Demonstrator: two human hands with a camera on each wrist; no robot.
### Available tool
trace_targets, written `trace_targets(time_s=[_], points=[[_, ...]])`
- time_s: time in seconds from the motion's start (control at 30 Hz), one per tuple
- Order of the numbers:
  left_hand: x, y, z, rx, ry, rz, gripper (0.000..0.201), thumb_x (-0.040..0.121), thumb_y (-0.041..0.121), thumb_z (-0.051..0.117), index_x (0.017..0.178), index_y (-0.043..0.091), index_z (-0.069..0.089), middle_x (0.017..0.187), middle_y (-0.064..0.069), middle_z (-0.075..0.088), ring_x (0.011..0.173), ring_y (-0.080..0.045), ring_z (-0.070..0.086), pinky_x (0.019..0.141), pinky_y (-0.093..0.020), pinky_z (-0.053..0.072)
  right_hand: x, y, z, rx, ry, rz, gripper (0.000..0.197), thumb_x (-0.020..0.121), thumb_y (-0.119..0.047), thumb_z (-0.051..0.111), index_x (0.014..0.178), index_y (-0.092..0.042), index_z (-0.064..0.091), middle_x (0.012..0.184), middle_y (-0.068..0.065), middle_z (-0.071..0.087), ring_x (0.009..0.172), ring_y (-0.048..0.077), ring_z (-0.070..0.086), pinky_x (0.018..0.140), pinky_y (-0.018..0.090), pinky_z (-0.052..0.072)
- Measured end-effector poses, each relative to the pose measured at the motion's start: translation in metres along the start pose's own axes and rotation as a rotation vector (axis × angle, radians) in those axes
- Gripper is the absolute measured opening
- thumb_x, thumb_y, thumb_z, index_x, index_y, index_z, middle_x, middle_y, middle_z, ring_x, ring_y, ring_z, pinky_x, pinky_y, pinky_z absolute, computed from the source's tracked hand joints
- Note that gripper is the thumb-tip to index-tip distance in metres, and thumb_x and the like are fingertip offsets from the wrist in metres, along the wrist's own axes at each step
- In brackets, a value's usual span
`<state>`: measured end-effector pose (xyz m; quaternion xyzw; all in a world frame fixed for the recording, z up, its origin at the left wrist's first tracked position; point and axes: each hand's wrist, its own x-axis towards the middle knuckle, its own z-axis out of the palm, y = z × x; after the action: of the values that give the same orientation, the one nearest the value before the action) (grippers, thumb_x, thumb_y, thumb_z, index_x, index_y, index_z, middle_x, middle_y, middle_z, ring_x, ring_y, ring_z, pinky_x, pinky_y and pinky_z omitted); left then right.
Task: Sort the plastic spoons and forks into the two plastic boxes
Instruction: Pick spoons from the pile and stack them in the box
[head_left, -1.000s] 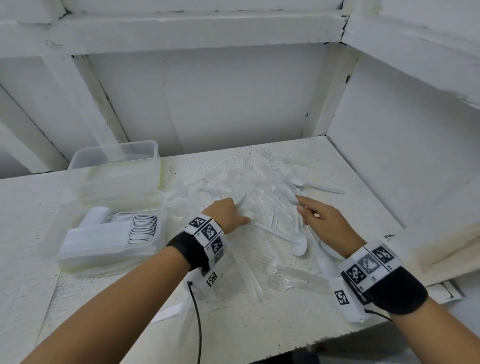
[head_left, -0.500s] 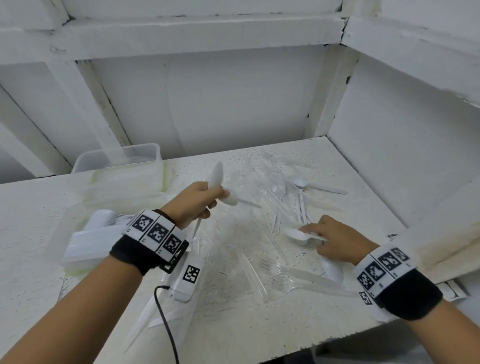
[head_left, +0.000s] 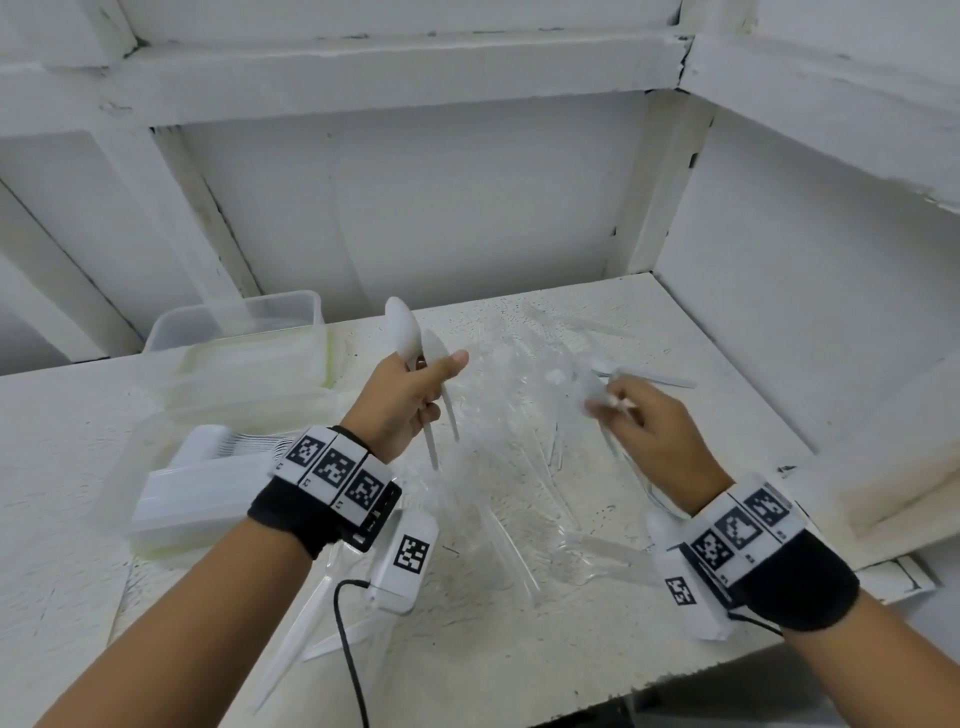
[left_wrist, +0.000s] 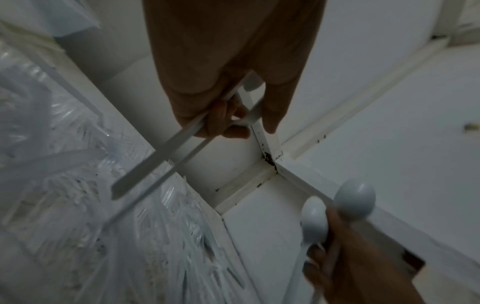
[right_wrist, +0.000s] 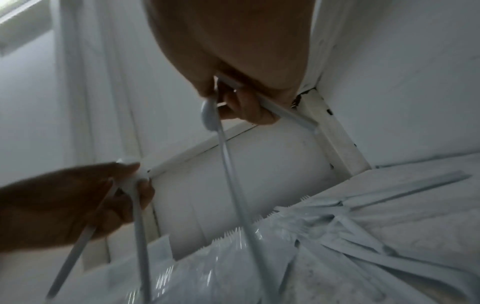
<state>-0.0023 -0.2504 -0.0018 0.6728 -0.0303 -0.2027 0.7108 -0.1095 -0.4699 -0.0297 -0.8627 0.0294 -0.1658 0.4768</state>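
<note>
My left hand (head_left: 423, 387) is raised over the table and grips two white plastic spoons (head_left: 404, 332), bowls up and handles (left_wrist: 155, 160) crossing below the fist. My right hand (head_left: 621, 410) is also lifted, a little to the right, and holds two white spoons (left_wrist: 354, 197); one of them hangs with its handle down (right_wrist: 228, 164). Between and below the hands lies a loose pile of clear forks and white spoons (head_left: 519, 431). On the left stand a clear box (head_left: 171, 467) with stacked white cutlery and an empty-looking clear box (head_left: 291, 306) behind it.
White walls close off the back and right of the white table (head_left: 571, 634). A white beam (head_left: 909, 467) juts in at the right edge. Loose cutlery (head_left: 291, 639) lies by the front edge under my left forearm. A black cable (head_left: 348, 649) hangs from the left wrist.
Both hands have come up off the pile. The left hand now holds two spoons upright, and the right hand has lifted its spoons from the table toward the middle.
</note>
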Motion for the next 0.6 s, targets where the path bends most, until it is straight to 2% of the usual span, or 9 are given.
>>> trace_targets(time_s=[0.07,0.13,0.17,0.23,0.3,0.37,0.43,0.53,0.6], points=[[0.001,-0.002,0.007,0.053,-0.037,-0.001,0.013,0.086,0.011,0.064,0.088,0.007,0.051,0.062,0.003,0.033,0.052,-0.007,0.028,0.044,-0.017,0.027,0.009,-0.01,-0.003,0.117,0.145,0.132,0.017,0.096,-0.021,0.048,0.085,-0.009,0.053,0.075,-0.001,0.05,0.067,0.005,0.043,0.054,0.012,0.034],[0.002,-0.002,0.015,0.122,-0.06,0.031,0.019,0.088,0.016,0.062,0.099,0.002,0.054,0.062,0.005,0.046,0.053,-0.006,0.031,0.044,-0.015,0.03,0.019,-0.012,-0.005,0.19,0.221,0.223,0.022,0.101,-0.022,0.036,0.105,-0.006,0.05,0.09,0.007,0.053,0.081,0.013,0.05,0.065,0.01,0.04],[0.002,-0.002,0.021,0.169,-0.07,0.057,0.022,0.09,0.02,0.06,0.101,0.002,0.055,0.06,0.011,0.052,0.054,-0.006,0.033,0.044,-0.014,0.032,0.023,-0.011,-0.006,0.263,0.224,0.263,0.026,0.102,-0.024,0.031,0.114,-0.007,0.047,0.093,0.009,0.056,0.082,0.015,0.056,0.071,0.015,0.046],[0.001,0.002,0.033,0.28,-0.082,0.117,0.025,0.092,0.029,0.056,0.091,0.005,0.061,0.054,0.021,0.055,0.056,-0.005,0.037,0.047,-0.012,0.033,0.027,-0.007,-0.008,0.457,0.195,0.352,0.027,0.103,-0.028,0.026,0.118,-0.011,0.039,0.083,0.01,0.06,0.068,0.018,0.066,0.065,0.032,0.056],[0.002,0.006,0.047,0.337,-0.076,0.188,0.035,0.092,0.034,0.054,0.074,0.005,0.062,0.071,0.02,0.06,0.064,0.001,0.048,0.056,-0.012,0.033,0.027,-0.004,-0.012,0.548,0.198,0.432,0.023,0.103,-0.033,0.024,0.115,-0.017,0.036,0.068,0.009,0.057,0.049,0.018,0.061,0.049,0.034,0.056],[0.002,0.008,0.062,0.347,-0.092,0.231,0.038,0.092,0.036,0.054,0.07,0.005,0.059,0.08,0.011,0.061,0.069,0.006,0.052,0.061,-0.014,0.034,0.029,0.0,-0.017,0.497,0.23,0.489,0.021,0.102,-0.037,0.026,0.107,-0.022,0.04,0.061,0.007,0.049,0.036,0.012,0.044,0.038,0.023,0.043],[0.003,0.006,0.078,0.344,-0.15,0.21,0.03,0.092,0.035,0.054,0.075,0.01,0.056,0.069,0.006,0.053,0.058,-0.001,0.048,0.056,-0.015,0.037,0.031,0.007,-0.023,0.373,0.203,0.512,0.015,0.099,-0.039,0.033,0.1,-0.028,0.042,0.061,0.004,0.044,0.036,0.007,0.032,0.035,0.017,0.027],[0.01,-0.005,0.101,0.482,-0.29,0.192,0.017,0.09,0.032,0.059,0.09,0.016,0.054,0.068,0.005,0.05,0.056,-0.009,0.046,0.051,-0.018,0.042,0.035,0.022,-0.033,0.139,0.039,0.52,0.016,0.095,-0.025,0.048,0.109,-0.019,0.045,0.069,0.003,0.046,0.049,0.01,0.035,0.039,0.02,0.028],[0.015,-0.018,0.115,0.817,-0.412,0.265,0.026,0.089,0.029,0.061,0.106,0.009,0.057,0.088,-0.003,0.062,0.074,-0.017,0.056,0.065,-0.024,0.043,0.038,0.027,-0.039,0.063,-0.009,0.515,0.019,0.091,-0.012,0.047,0.11,-0.013,0.045,0.072,0.003,0.046,0.054,0.012,0.037,0.041,0.021,0.03]])
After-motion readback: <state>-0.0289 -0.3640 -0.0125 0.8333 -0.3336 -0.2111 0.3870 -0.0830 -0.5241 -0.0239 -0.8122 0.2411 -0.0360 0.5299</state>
